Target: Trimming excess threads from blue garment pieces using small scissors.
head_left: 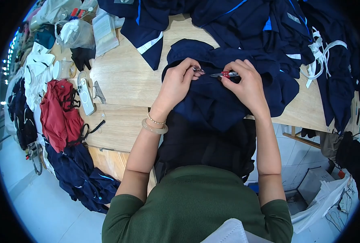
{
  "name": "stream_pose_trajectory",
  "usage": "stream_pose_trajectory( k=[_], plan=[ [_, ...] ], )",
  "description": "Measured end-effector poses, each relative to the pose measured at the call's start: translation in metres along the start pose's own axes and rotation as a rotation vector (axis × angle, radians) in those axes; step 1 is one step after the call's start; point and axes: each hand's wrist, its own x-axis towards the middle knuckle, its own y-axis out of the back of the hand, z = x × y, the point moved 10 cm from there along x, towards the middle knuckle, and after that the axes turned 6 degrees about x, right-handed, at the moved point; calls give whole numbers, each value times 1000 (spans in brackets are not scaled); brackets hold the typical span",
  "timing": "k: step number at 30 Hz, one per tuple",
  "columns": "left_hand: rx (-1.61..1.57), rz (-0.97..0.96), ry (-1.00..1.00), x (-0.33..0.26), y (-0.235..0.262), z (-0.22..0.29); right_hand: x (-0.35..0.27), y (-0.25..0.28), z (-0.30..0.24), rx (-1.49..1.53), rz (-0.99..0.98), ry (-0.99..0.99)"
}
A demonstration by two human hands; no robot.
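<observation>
A dark navy garment (206,99) lies bunched over the table's near edge and hangs toward my lap. My right hand (246,81) is closed around small thread snips (227,74) with a red section, their metal tip pointing left just above the cloth. My left hand (180,79), with a beaded bracelet and a pale bangle at the wrist, is pinched over the same garment just left of the snips' tip. What lies between its fingertips is too small to make out.
More navy garments with blue piping (244,20) cover the far side. White straps (323,56) lie at the right. On the left are a red bag (60,113), a phone (85,95), a clear cup (63,69) and plastic bags (76,34). A grey box (315,184) stands on the floor.
</observation>
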Motion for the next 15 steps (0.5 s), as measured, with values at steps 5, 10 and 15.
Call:
stream_pose_trajectory(
  k=[5,10,15],
  plan=[
    [-8,-172,-66,-1,-3,5,-5,4,8,17,-18,-49],
    [191,-241,-154,-8,-15,25,-7,4,9,25,-30,-58],
    [400,-69,-190,-8,-16,23,-10,2,10,16,-51,-77]
  ],
)
